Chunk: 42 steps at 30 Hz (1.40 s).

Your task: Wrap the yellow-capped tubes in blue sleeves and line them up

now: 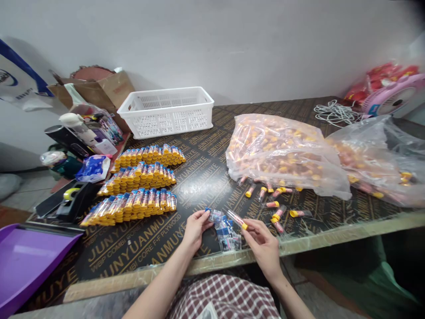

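Observation:
My right hand [262, 246] pinches a clear tube [236, 218] by its yellow-capped end, its other end tilted up and to the left. My left hand [197, 228] has its fingertips closed on a small printed plastic sleeve [215, 215]. Beneath and between the hands lies a little pile of similar blue printed sleeves [229, 239] near the table's front edge. Several loose tubes with yellow caps [278, 213] lie to the right of my right hand. On the left, stacked rows of tubes in blue-and-yellow wraps [136, 204] are lined up.
A large translucent bag of capped tubes [279, 150] rests at right, beside a second bag [381, 164]. Behind the rows stands a white basket [169, 115]. At left are a tape dispenser [71, 199] and a purple dustpan [33, 261]. A pink fan [392, 95] stands far right.

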### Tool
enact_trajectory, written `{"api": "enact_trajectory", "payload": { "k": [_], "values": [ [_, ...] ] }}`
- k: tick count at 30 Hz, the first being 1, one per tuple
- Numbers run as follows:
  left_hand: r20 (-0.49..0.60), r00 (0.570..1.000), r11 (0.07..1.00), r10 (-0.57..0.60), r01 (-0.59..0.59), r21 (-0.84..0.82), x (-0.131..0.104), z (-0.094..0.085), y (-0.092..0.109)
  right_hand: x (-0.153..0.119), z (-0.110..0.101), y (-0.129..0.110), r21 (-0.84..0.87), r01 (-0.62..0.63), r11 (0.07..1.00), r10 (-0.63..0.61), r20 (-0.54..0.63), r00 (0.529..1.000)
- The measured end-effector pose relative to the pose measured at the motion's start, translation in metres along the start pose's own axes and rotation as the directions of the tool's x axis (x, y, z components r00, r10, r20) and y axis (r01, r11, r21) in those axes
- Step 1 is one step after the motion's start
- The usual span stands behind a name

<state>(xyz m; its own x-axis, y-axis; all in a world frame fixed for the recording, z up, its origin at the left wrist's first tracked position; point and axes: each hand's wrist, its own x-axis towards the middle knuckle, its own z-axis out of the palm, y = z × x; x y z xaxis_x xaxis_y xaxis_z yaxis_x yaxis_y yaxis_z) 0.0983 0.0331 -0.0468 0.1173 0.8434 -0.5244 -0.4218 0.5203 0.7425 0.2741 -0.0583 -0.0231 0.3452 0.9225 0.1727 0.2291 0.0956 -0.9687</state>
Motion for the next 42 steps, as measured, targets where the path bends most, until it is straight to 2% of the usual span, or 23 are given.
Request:
{"api": "enact_trajectory", "payload": {
  "k": [10, 13, 16, 19, 24, 28, 32, 42],
  "values": [
    [-0.109, 0.994, 0.999, 0.02, -0.023, -0.03, -0.008, 0.004, 0.001, -0.01, 0.01, -0.001, -0.058, 0.117, 0.991, -0.112, 0.069, 0.991],
    [-0.118, 0.992, 0.999, 0.055, -0.054, 0.006, -0.01, 0.005, -0.001, -0.011, 0.013, -0.002, -0.068, 0.128, 0.99, -0.118, 0.13, 0.984],
    [-0.028, 0.995, 0.995, 0.091, -0.09, 0.028, -0.015, 0.01, -0.002, -0.011, 0.017, -0.003, -0.043, 0.11, 0.993, -0.098, 0.209, 0.973],
    [0.097, 0.994, 0.999, 0.054, -0.054, 0.006, -0.024, 0.016, 0.0, -0.011, 0.02, 0.001, -0.035, 0.105, 0.994, -0.093, 0.247, 0.964],
    [0.238, 0.969, 0.996, -0.065, 0.048, 0.074, -0.037, 0.021, 0.006, -0.003, 0.019, 0.006, -0.159, 0.259, 0.953, -0.213, 0.258, 0.942],
    [0.341, 0.931, 0.983, -0.132, 0.079, 0.166, -0.042, 0.02, 0.005, 0.005, 0.016, 0.002, -0.089, 0.306, 0.948, -0.254, 0.368, 0.894],
    [0.35, 0.926, 0.978, -0.144, 0.079, 0.195, -0.046, 0.021, 0.003, 0.007, 0.016, -0.002, 0.046, 0.222, 0.974, -0.217, 0.466, 0.858],
    [0.32, 0.936, 0.982, -0.145, 0.098, 0.16, -0.05, 0.023, 0.004, 0.003, 0.021, -0.002, 0.147, 0.167, 0.975, -0.215, 0.429, 0.877]
  ]
}}
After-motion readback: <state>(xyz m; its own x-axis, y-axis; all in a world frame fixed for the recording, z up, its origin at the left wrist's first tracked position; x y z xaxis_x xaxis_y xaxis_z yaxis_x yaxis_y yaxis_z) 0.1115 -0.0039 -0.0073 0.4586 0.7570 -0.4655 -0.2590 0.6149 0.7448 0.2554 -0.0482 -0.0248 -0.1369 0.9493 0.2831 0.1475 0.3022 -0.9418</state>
